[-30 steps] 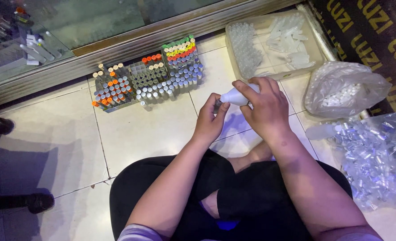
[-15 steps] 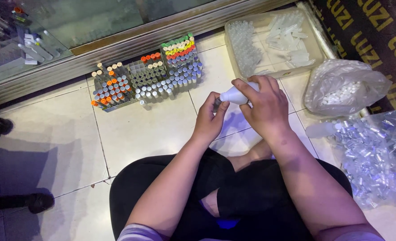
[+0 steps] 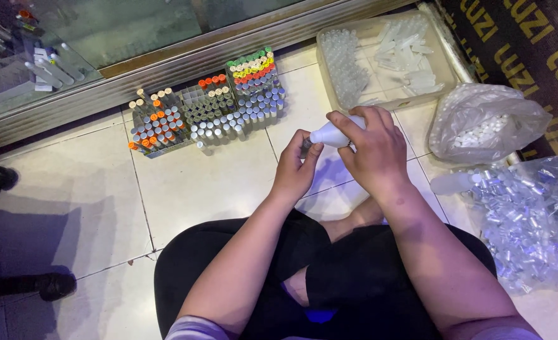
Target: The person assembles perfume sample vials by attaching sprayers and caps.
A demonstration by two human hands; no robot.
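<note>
Little has moved since the earlier frames; both hands stay low over the tiled floor, the bottle's nozzle perhaps tilted a touch further down; the right hand is closed around a small white squeeze bottle, its tip aimed at a thin vial pinched in the fingers of the left hand; the vial is mostly hidden, so its fill cannot be told; a hard squeeze or a slipped tip could spill liquid onto the fingers; the rack of capped vials sits just beyond, the clear tray and plastic bags to the right.

right hand: white bottle | left hand: small vial
</note>
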